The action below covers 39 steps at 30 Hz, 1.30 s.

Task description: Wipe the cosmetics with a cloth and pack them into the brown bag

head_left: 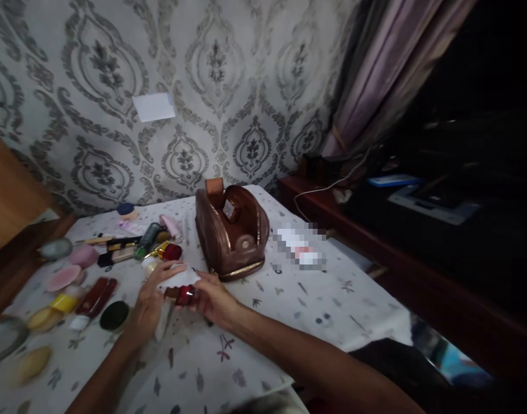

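My left hand (147, 299) is closed on a white wipe or tissue (179, 278), which hangs down below the fingers. My right hand (218, 300) grips a small glossy red bottle (184, 295) from the right, its fingers also touching the tissue. Both hands meet over the table in front of an open brown toiletry bag (211, 244). The bag's zip is undone, and a small box-like item (231, 211) shows inside. Just beyond my left hand lie a red-and-gold item (172, 252) and a green bottle (147, 240).
Toiletries cover the left of the patterned tablecloth (254, 351): a brown-red bottle (95, 298), a dark round lid (114, 315), a pink dish (65, 278) and several brushes. A blurred-out white package (298, 246) lies right of the bag. Dark red furniture (401, 287) borders the right side.
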Each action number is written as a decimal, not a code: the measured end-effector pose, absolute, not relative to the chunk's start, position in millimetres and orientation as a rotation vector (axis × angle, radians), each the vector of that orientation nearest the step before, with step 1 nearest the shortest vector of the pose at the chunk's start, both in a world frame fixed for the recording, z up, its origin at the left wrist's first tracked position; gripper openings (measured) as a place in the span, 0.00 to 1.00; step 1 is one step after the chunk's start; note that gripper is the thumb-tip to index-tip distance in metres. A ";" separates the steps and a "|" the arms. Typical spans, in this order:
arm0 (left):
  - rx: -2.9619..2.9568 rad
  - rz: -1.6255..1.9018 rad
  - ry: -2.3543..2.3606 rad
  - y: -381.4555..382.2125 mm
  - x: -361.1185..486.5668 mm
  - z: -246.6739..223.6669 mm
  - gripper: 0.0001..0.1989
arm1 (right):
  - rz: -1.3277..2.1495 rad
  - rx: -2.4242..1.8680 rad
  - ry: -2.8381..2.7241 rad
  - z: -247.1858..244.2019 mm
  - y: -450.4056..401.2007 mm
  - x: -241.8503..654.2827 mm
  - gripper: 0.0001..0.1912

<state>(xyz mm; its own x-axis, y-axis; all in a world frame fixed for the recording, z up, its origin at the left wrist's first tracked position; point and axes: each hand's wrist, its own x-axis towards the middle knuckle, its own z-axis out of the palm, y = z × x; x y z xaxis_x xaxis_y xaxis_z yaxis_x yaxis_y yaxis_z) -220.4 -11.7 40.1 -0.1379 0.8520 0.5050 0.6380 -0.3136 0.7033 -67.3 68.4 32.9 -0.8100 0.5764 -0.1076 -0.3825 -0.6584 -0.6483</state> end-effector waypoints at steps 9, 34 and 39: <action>1.797 1.294 1.839 -6.3 -212.7 58.4 0.17 | 2.398 -0.389 -0.922 23.4 69.8 -70.8 0.29; 1.072 1.460 1.895 2.3 -216.3 41.6 0.29 | 1.863 -0.542 -1.505 13.5 70.3 -68.7 0.31; 1.065 1.499 1.589 3.2 -212.2 44.6 0.14 | 1.918 -0.516 -1.469 15.2 71.0 -70.4 0.32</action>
